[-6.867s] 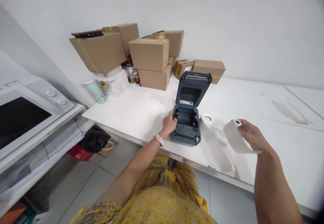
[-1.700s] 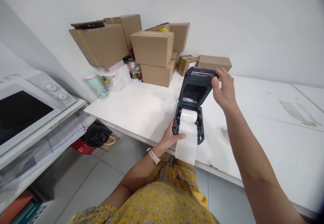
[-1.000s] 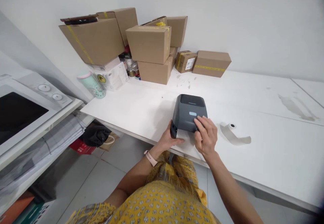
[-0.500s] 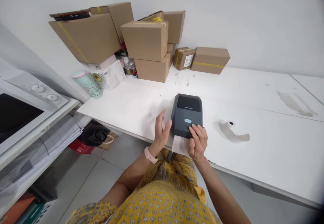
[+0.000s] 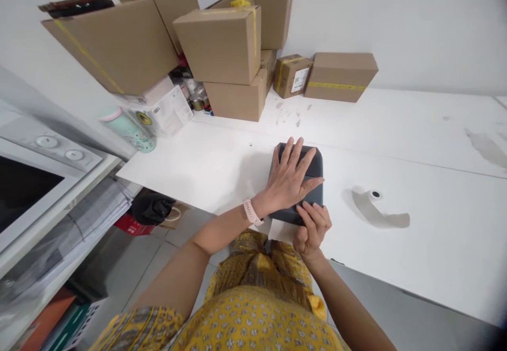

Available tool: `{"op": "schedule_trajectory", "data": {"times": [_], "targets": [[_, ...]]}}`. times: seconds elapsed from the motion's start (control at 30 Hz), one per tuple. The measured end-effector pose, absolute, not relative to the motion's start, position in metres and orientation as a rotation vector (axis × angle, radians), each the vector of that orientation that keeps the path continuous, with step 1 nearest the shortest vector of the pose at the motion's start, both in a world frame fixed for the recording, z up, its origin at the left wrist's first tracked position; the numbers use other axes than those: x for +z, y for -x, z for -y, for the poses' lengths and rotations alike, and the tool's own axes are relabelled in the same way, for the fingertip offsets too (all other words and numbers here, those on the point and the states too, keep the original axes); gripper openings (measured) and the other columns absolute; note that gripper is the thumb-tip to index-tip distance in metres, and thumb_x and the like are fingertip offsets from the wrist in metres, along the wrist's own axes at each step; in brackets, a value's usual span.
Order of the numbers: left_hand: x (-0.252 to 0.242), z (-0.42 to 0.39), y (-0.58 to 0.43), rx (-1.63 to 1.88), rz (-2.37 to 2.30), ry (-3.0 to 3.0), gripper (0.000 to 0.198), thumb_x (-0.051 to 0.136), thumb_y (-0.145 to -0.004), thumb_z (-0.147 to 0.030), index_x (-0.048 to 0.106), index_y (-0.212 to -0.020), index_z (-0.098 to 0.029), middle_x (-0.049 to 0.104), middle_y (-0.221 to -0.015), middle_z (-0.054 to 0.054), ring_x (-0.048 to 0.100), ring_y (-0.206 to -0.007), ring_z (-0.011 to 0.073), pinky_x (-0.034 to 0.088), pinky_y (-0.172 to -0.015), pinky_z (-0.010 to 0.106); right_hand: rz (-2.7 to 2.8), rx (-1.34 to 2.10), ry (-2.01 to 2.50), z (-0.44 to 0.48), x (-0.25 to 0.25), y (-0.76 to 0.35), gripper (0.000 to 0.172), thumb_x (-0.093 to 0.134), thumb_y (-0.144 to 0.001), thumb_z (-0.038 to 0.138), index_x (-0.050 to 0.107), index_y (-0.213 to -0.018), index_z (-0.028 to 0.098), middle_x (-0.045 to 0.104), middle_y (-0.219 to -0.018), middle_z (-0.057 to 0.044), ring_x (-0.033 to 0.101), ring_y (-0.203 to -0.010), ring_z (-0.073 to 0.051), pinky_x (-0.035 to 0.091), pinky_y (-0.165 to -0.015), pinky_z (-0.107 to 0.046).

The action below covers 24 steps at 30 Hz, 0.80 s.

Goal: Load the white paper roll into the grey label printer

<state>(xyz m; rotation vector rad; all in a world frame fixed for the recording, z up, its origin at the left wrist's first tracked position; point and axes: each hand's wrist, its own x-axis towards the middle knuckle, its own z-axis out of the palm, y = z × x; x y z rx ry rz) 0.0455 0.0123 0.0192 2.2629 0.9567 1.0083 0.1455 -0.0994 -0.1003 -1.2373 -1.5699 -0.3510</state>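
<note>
A dark grey label printer (image 5: 312, 182) sits shut near the front edge of the white table (image 5: 415, 145). My left hand (image 5: 289, 179) lies flat on its lid with the fingers spread. A strip of white paper (image 5: 282, 230) sticks out of the printer's front and hangs over the table edge. My right hand (image 5: 312, 229) is closed in a pinch on that paper, right at the printer's front. A small leftover paper roll (image 5: 376, 211) with a loose tail lies on the table to the right of the printer.
Several cardboard boxes (image 5: 222, 44) are stacked against the wall at the back left, with a white box (image 5: 164, 110) and a mint-green cup (image 5: 127, 129) beside them. A white microwave (image 5: 35, 171) stands on a shelf at the left, over stacked papers.
The printer's lid went from open to shut. My left hand moved from the printer's side onto the lid and lies flat. My right hand stayed at the front on the paper.
</note>
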Motion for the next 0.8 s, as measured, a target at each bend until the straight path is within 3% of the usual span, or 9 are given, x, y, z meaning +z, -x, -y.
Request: {"op": "schedule_trajectory", "data": {"times": [0.23,0.37,0.47,0.53,0.63,0.8], "targets": [[0.023,-0.021,-0.045,1.068,-1.021,-2.31,0.059,0.041,-0.096,-0.059,0.048,-0.142,-0.023,0.037,-0.159,0.013,0.018,-0.153,0.0331,0.007,-0.123,0.06,1.609,-0.353,1.204,0.099,-0.097,-0.151,0.056,0.032,-0.095,0.023,0.046,-0.149,0.029,0.066,-0.123,-0.01,0.055,-0.123,-0.031,0.043,-0.105,-0.057],[0.005,0.02,-0.013,1.536,-1.113,-2.046,0.038,0.039,-0.1,-0.044,0.054,-0.131,-0.027,0.054,-0.14,0.01,0.044,-0.138,0.0257,0.03,-0.119,0.048,1.625,-0.222,1.206,0.107,-0.081,-0.156,0.051,0.027,-0.1,0.03,0.05,-0.145,0.026,0.067,-0.124,-0.011,0.059,-0.121,-0.03,0.045,-0.104,-0.055],[-0.031,0.08,0.019,1.677,-1.276,-1.542,0.028,0.047,-0.097,-0.048,0.057,-0.111,-0.026,0.063,-0.111,0.008,0.06,-0.109,0.0225,0.049,-0.1,0.041,1.489,0.004,1.231,0.113,-0.066,-0.151,0.051,0.024,-0.102,0.036,0.054,-0.14,0.023,0.068,-0.123,-0.011,0.057,-0.123,-0.03,0.044,-0.105,-0.054],[-0.052,0.113,0.035,1.372,-1.29,-1.248,0.037,0.041,-0.098,-0.056,0.059,-0.099,-0.024,0.065,-0.092,0.005,0.064,-0.083,0.0185,0.054,-0.078,0.034,1.415,0.106,1.256,0.114,-0.058,-0.147,0.053,0.021,-0.102,0.04,0.056,-0.139,0.022,0.068,-0.122,-0.011,0.054,-0.126,-0.03,0.044,-0.106,-0.053],[-0.062,0.132,0.042,0.826,-1.06,-1.104,0.053,0.04,-0.091,-0.068,0.061,-0.091,-0.02,0.062,-0.068,0.002,0.061,-0.057,0.0166,0.047,-0.054,0.03,1.324,0.209,1.27,0.114,-0.053,-0.146,0.055,0.019,-0.103,0.041,0.056,-0.139,0.02,0.067,-0.124,-0.01,0.053,-0.127,-0.028,0.043,-0.107,-0.051],[-0.05,0.117,0.021,0.61,-1.015,-1.122,0.052,0.068,-0.074,-0.068,0.058,-0.073,-0.017,0.05,-0.053,-0.004,0.045,-0.043,0.0085,0.035,-0.045,0.025,1.362,0.269,1.234,0.113,-0.052,-0.155,0.053,0.021,-0.103,0.038,0.057,-0.137,0.02,0.069,-0.122,-0.01,0.053,-0.128,-0.027,0.041,-0.108,-0.049]]}}
